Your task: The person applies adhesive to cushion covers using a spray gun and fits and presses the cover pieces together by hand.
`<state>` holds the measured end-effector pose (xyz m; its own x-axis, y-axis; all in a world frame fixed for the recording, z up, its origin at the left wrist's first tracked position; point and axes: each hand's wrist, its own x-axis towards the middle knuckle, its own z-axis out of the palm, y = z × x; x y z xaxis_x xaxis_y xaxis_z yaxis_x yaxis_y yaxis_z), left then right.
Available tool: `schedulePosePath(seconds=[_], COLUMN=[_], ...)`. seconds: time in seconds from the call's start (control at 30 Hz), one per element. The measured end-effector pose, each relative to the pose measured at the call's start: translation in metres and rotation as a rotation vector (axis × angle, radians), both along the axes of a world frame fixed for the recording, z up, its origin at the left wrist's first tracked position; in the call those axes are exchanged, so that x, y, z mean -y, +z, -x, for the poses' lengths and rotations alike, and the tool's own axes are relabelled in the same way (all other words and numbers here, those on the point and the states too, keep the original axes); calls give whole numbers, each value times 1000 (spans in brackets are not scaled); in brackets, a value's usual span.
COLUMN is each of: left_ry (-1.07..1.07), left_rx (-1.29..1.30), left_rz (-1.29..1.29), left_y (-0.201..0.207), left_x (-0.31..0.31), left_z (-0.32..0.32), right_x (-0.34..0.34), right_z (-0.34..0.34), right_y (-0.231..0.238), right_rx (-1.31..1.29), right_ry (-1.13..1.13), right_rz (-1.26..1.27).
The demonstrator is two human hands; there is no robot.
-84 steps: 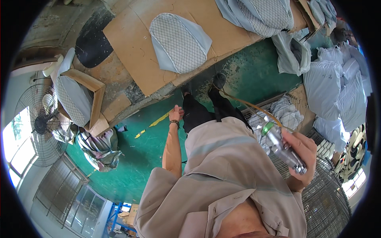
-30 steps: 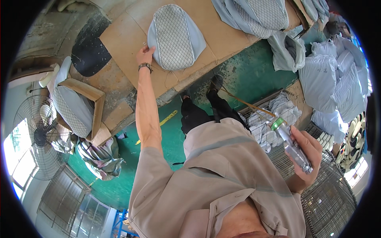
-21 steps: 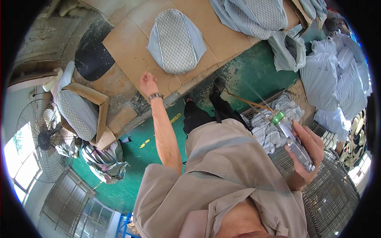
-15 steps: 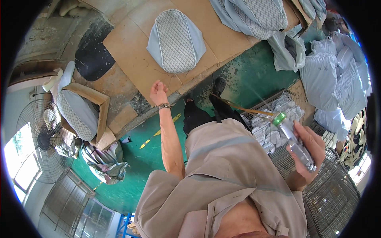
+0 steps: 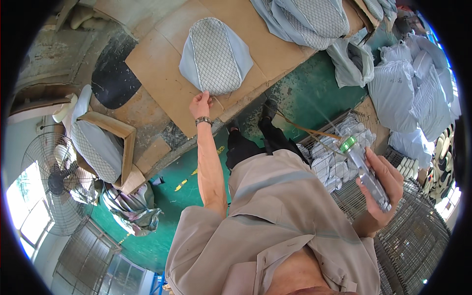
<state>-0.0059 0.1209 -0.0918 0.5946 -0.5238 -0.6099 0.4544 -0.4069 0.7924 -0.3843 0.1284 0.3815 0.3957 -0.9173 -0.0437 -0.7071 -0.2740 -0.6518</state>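
Observation:
A rounded cushion (image 5: 216, 56) lies on brown cardboard (image 5: 162, 64), its middle panel white with dark diamond quilting and its sides plain grey-blue. At its near edge, my left hand (image 5: 200, 104) has its fingers drawn together, with the fingertips touching the rim; a bracelet or watch circles the wrist. Out to the right, my right hand (image 5: 384, 184) is wrapped round a silver metal hand tool (image 5: 368, 174) with a green ringed end, held well away from the cushion. A tan hose or cord runs beside the green end; where it joins is unclear.
More quilted covers (image 5: 314, 24) are piled at the far right of the table. White sacks (image 5: 393, 93) and a wire basket of wrapped pieces (image 5: 339, 152) stand to the right. On the left are a wooden-framed cushion (image 5: 101, 145), a fan (image 5: 56, 182) and a fabric bundle (image 5: 130, 206).
My left hand has moved forward to the near edge of the cushion and now touches it. My right hand still holds the silver tool, nearly in the same place.

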Motion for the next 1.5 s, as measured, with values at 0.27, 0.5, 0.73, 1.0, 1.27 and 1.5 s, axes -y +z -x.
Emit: schedulePosePath(seconds=[0.27, 0.5, 0.73, 1.0, 1.27, 1.5], left_ry=[-17, -97, 3, 25, -207, -176], left_rx=[-63, -63, 108, -44, -118, -212], left_rz=[-18, -39, 183, 627, 1064, 1160], left_y=[6, 10, 67, 249, 328, 302], left_x=[-3, 4, 24, 144, 397, 537], left_z=[-4, -2, -2, 28, 38, 90], right_x=[-5, -11, 22, 68, 97, 114], right_z=[-20, -22, -11, 46, 92, 121], right_y=[-3, 1, -21, -49, -70, -86], right_rx=[114, 134, 140, 323, 278, 249], right_ry=[6, -11, -3, 23, -134, -209], right_rz=[58, 20, -54, -85, -68, -134])
